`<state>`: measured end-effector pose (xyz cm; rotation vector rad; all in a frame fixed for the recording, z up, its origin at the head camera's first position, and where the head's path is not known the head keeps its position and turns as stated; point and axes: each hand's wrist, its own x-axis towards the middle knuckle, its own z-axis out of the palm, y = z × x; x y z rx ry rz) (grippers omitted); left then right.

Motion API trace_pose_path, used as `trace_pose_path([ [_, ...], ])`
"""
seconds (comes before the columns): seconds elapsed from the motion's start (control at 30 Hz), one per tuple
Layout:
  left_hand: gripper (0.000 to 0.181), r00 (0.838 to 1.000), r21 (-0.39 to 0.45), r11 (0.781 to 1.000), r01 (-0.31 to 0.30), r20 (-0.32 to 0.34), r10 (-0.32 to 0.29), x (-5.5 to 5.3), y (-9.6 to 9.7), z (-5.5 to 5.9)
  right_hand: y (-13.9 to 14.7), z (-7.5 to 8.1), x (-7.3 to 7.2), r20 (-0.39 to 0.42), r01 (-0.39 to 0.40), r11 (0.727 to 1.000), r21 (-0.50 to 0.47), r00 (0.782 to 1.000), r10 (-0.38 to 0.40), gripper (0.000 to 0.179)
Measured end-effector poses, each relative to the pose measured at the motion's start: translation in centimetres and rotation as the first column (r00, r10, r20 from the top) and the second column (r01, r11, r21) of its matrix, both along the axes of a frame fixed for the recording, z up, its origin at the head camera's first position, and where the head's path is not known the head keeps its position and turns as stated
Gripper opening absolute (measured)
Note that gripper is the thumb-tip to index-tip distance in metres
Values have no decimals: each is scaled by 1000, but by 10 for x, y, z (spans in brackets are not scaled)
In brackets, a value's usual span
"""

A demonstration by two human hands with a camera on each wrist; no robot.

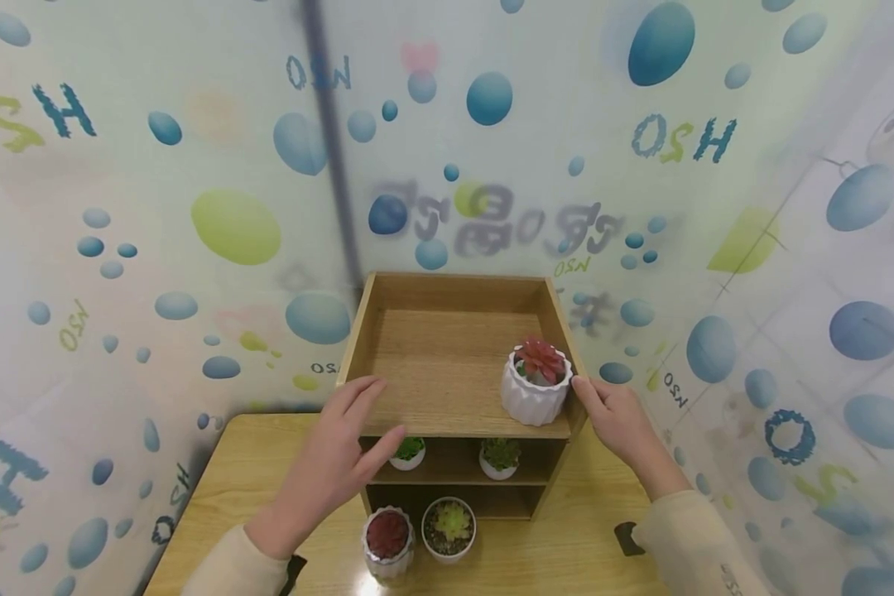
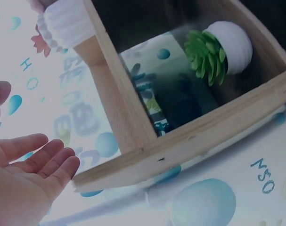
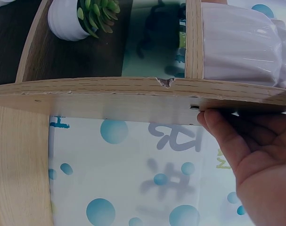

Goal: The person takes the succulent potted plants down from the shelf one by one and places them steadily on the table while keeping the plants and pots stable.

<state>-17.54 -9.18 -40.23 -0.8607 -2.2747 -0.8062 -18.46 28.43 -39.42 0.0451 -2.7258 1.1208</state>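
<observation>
A small wooden shelf (image 1: 454, 356) stands in front of me with an open top tray and two levels under it. A white ribbed pot with a red succulent (image 1: 536, 389) sits in the top tray's front right corner. My right hand (image 1: 626, 422) grips the right side panel beside this pot; in the right wrist view its fingers (image 3: 223, 136) lie along the panel's outer face. At the left front corner, my left hand (image 1: 335, 447) is spread with thumb and fingers apart, holding nothing. The left wrist view shows its palm (image 2: 25, 183) beside the panel's edge.
Two small white pots with green plants, one left (image 1: 407, 455) and one right (image 1: 500, 459), stand on the middle level. A dark red succulent pot (image 1: 387, 542) and a pale green succulent pot (image 1: 449, 530) stand before the shelf on the wooden table (image 1: 268, 447). A patterned curtain (image 1: 238, 223) hangs behind.
</observation>
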Motion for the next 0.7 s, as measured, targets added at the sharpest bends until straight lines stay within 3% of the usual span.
trace_pose_path([
  [0.47,58,998,10,998,-61,-24,61,-14,-11,17,0,1,1,28,7,1000,1,1000,-7,46],
  [0.7,57,995,18,995,-95,32,94,-21,-19,17,0,1,1,32,7,1000,5,999,-7,47],
])
